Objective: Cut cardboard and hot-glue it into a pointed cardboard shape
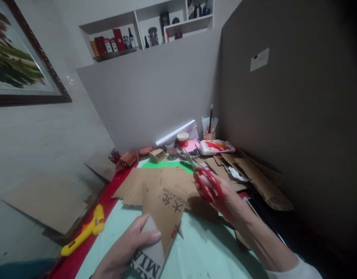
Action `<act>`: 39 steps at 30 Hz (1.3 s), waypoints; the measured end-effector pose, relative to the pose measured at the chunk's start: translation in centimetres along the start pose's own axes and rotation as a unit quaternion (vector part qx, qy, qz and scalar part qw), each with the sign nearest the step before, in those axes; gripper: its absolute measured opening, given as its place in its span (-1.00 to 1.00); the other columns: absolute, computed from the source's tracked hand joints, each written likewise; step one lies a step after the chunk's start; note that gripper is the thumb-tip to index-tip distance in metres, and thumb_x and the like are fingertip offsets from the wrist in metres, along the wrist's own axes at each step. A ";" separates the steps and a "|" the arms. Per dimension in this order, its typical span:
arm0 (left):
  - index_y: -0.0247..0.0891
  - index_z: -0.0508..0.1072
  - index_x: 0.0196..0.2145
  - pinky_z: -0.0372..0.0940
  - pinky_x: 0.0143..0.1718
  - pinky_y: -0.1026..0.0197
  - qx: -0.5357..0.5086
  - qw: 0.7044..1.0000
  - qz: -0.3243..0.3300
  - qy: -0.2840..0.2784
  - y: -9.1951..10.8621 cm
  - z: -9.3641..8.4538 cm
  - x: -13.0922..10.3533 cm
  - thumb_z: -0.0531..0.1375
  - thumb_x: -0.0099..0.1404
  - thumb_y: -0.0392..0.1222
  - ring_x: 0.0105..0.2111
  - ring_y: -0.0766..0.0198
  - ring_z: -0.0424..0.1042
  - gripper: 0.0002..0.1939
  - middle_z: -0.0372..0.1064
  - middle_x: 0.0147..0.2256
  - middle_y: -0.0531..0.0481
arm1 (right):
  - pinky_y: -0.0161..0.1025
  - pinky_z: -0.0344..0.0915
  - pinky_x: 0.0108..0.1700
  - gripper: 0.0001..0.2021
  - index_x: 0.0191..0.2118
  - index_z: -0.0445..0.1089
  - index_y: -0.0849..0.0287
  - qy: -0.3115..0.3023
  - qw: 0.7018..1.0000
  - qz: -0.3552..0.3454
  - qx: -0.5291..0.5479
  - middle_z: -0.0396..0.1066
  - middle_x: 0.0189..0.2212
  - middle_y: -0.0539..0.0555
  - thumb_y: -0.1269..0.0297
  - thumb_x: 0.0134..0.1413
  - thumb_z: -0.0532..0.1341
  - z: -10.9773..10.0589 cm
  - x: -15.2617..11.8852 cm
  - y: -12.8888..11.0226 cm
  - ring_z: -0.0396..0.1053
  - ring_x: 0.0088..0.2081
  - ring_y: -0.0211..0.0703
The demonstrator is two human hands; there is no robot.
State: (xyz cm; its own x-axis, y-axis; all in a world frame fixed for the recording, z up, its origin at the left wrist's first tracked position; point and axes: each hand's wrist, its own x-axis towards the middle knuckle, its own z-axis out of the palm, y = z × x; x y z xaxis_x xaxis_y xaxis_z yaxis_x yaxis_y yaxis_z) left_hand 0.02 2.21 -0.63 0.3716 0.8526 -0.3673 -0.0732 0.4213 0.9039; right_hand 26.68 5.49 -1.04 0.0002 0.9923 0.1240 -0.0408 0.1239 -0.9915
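Observation:
My left hand [139, 238] pinches a long printed piece of cardboard [163, 207], thumb on top and fingers hidden beneath. The piece carries dark lettering and slants up and away from me. On the right, my right hand [222, 193] is closed around the red handles of a pair of scissors [201, 179], whose blades point up and to the left. The scissors are apart from the held cardboard. Behind the held piece, several brown cardboard sheets [134, 184] lie overlapping on the table, partly over a green sheet [155, 164].
A yellow glue gun [91, 228] lies at the table's left edge. Along the back are a paper cup [183, 138], a pen holder [209, 133], a tissue pack [216, 147] and small brown models [127, 159]. Cardboard scraps [254, 180] pile up at right. Grey partitions [155, 93] enclose the back and right.

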 end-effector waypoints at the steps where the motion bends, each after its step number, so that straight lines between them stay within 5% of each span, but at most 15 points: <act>1: -0.34 0.53 -0.01 0.44 -0.18 0.10 0.012 1.000 0.003 -0.009 0.2 -0.1 -0.2 0.48 -0.01 -0.15 -0.24 0.00 0.62 -0.41 0.65 -0.16 -0.20 | -0.26 0.32 -0.27 -0.39 0.06 0.24 0.16 -0.014 0.999 0.007 0.032 0.41 -0.16 0.12 -0.22 0.10 0.23 0.4 -0.2 0.1 0.41 -0.27 -0.15; 7: -0.21 0.65 -0.14 0.40 -0.05 0.12 0.093 0.993 0.014 0.074 0.5 0.3 -1.6 0.53 -0.18 -0.24 -0.02 -0.06 0.55 -0.45 0.64 -0.06 -0.08 | -0.33 0.22 -0.39 -0.26 0.05 0.27 0.15 -0.125 0.985 0.065 0.101 0.24 -0.42 -0.12 -0.04 -0.19 0.54 2.8 -1.6 1.5 0.24 -0.46 -0.30; 10: -0.27 0.66 -0.22 0.46 -0.25 0.17 0.016 0.996 0.031 0.081 0.7 0.1 -1.6 0.55 -0.24 -0.28 -0.27 0.02 0.62 -0.48 0.66 -0.24 -0.11 | -0.36 0.09 -0.48 -0.32 0.01 0.29 0.16 -0.139 0.983 0.070 0.100 0.18 -0.47 -0.16 -0.04 -0.15 0.53 3.3 -2.2 1.3 0.12 -0.54 -0.36; 14: -0.35 0.59 -0.22 0.35 -0.54 0.35 -0.051 0.988 0.092 0.113 1.6 -1.0 -0.9 0.51 0.00 -0.19 -0.55 0.28 0.52 -0.61 0.58 -0.46 -0.05 | -0.33 0.12 -0.45 -0.32 -0.01 0.26 0.16 -0.055 0.993 0.047 0.089 0.15 -0.48 -0.17 -0.04 -0.16 0.53 3.2 -2.0 1.1 0.14 -0.52 -0.32; 19: -0.29 0.48 -0.05 0.54 -0.24 0.26 -0.121 0.946 0.172 0.246 1.6 0.7 -0.2 0.31 0.28 -0.37 -0.23 0.26 0.60 -0.72 0.60 -0.14 -0.08 | -0.30 0.19 -0.37 -0.37 -0.01 0.22 0.12 0.066 0.994 0.012 0.088 0.25 -0.41 -0.11 -0.07 -0.07 0.48 3.1 -2.0 0.7 0.26 -0.41 -0.22; 21: -0.33 0.42 0.05 0.59 -0.30 0.05 -0.167 0.949 0.145 0.225 1.0 2.7 0.2 0.29 0.28 -0.44 -0.21 0.09 0.61 -0.61 0.60 -0.14 -0.15 | -0.30 0.21 -0.40 -0.41 0.00 0.21 0.11 0.077 0.993 0.008 0.094 0.31 -0.38 -0.07 -0.08 0.01 0.43 3.2 -2.3 0.3 0.29 -0.40 -0.19; 26: -0.32 0.38 0.14 0.53 -0.39 0.30 -0.279 0.914 0.170 0.243 0.4 6.1 1.4 0.18 0.36 -0.50 -0.25 0.21 0.61 -0.58 0.60 -0.13 -0.17 | -0.32 0.22 -0.51 -0.45 0.01 0.16 0.08 0.077 0.991 -0.002 0.114 0.38 -0.28 0.00 -0.12 0.11 0.35 3.3 -2.8 0.0 0.32 -0.46 -0.20; 29: -0.29 0.41 0.13 0.49 -0.45 0.32 -0.307 0.900 0.170 0.258 0.3 7.1 1.7 0.21 0.33 -0.49 -0.27 0.21 0.61 -0.57 0.61 -0.10 -0.17 | -0.33 0.16 -0.55 -0.45 0.01 0.15 0.08 0.074 0.992 -0.004 0.105 0.31 -0.39 -0.08 -0.12 0.11 0.36 3.4 -2.8 0.4 0.21 -0.56 -0.29; 32: -0.35 0.51 0.02 0.48 -0.47 0.28 -0.277 0.919 0.143 0.242 -0.3 8.3 1.6 0.33 0.21 -0.46 -0.35 0.18 0.59 -0.60 0.63 -0.19 -0.17 | -0.33 0.17 -0.53 -0.46 -0.02 0.19 0.10 0.047 0.995 -0.001 0.089 0.26 -0.48 -0.11 -0.12 0.10 0.36 3.8 -3.1 0.4 0.20 -0.55 -0.26; 35: -0.40 0.59 -0.11 0.43 -0.55 0.28 -0.251 0.937 0.149 0.192 -1.0 9.1 1.7 0.44 0.11 -0.35 -0.40 0.18 0.56 -0.65 0.63 -0.27 -0.15 | -0.30 0.25 -0.44 -0.46 -0.04 0.27 0.13 0.008 0.997 0.006 0.076 0.35 -0.42 -0.04 -0.08 0.03 0.43 4.2 -3.6 0.0 0.29 -0.47 -0.20; 39: -0.36 0.56 0.01 0.39 -0.58 0.32 -0.246 0.931 0.164 0.213 -0.8 8.5 1.9 0.45 0.12 -0.30 -0.39 0.21 0.56 -0.53 0.64 -0.23 -0.14 | -0.29 0.25 -0.37 -0.44 -0.01 0.27 0.15 -0.063 0.996 0.022 0.057 0.37 -0.32 0.01 -0.13 0.08 0.39 4.3 -4.2 -0.2 0.27 -0.41 -0.21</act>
State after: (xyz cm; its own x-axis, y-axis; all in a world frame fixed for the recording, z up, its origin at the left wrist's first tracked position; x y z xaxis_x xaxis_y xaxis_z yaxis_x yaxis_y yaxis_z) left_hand 8.65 0.89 -0.23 -0.1378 0.9616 -0.2372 -0.5722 0.1182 0.8116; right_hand 22.36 1.32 -1.18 -0.1282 0.9875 0.0921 -0.1520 0.0723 -0.9857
